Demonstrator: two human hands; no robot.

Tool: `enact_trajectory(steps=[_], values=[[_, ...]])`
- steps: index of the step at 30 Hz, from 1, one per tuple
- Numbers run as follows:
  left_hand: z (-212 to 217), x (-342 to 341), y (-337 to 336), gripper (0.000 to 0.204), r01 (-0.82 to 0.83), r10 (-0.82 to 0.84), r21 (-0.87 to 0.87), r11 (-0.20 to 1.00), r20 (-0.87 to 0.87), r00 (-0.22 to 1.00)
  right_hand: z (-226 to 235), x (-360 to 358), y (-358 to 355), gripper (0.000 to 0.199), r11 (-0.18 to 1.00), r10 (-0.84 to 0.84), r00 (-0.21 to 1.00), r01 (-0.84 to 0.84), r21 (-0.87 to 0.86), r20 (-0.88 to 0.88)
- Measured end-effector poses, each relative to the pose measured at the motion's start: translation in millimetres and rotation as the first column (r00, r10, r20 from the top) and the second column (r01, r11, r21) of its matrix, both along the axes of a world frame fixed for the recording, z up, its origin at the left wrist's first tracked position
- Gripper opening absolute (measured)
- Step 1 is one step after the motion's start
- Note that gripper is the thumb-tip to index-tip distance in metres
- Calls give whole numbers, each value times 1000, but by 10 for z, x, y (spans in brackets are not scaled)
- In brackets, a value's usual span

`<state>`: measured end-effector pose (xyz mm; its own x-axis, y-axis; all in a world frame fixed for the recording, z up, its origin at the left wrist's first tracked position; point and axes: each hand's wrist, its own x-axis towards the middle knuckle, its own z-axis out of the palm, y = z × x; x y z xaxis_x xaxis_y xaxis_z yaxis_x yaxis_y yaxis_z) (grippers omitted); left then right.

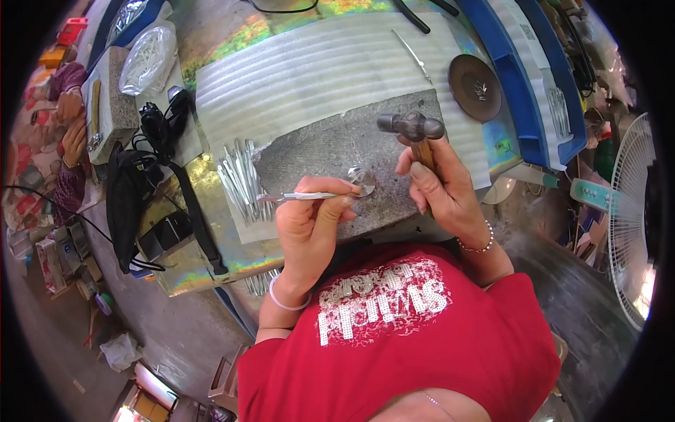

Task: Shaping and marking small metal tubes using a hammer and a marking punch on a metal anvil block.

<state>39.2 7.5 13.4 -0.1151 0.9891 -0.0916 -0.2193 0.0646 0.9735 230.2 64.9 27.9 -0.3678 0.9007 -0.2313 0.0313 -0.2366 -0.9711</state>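
Note:
My left hand [313, 221] pinches a slim silvery metal strip [299, 196] between thumb and fingers. The strip lies nearly level, its right end at a small shiny round piece [361, 174] on a grey stone slab [309, 151]; whether they touch, I cannot tell. In my right hand [448, 193] is a ball-peen hammer [415, 129] with a wooden handle, gripped close under the head. The hammer head hangs above the slab's right part, apart from the strip. Left of the slab lies a loose pile of similar silvery strips [239, 179].
White foam sheet [316, 60] covers the bench under the slab. A brown round dish [464, 91] holds small metal bits; beside it lies a thin metal piece [411, 56]. Blue trays [510, 77] stand right, a black bag [130, 197] left. A co-worker's hands [72, 126] rest beyond a stone block [119, 116].

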Motion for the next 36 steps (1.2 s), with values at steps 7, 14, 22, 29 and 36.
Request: enact_trajectory(steps=[7, 14, 22, 29, 36], values=[[-76, 66, 45, 7, 9, 1, 38, 999, -254, 967, -121, 125, 10, 26, 975, 15, 977, -61, 212, 215], [-81, 80, 45, 7, 38, -22, 49, 998, -291, 956, -116, 121, 18, 23, 985, 9, 987, -36, 168, 157], [-47, 120, 61, 5, -9, 43, 82, 997, -422, 906, -122, 112, 22, 20, 977, -26, 987, -9, 212, 160], [7, 124, 71, 4, -21, 19, -4, 1000, -291, 957, -122, 112, 17, 20, 970, -42, 981, -6, 244, 191], [26, 188, 65, 15, 117, 79, 228, 967, -699, 711, -141, 175, 14, 24, 966, 15, 966, -81, 245, 259]])
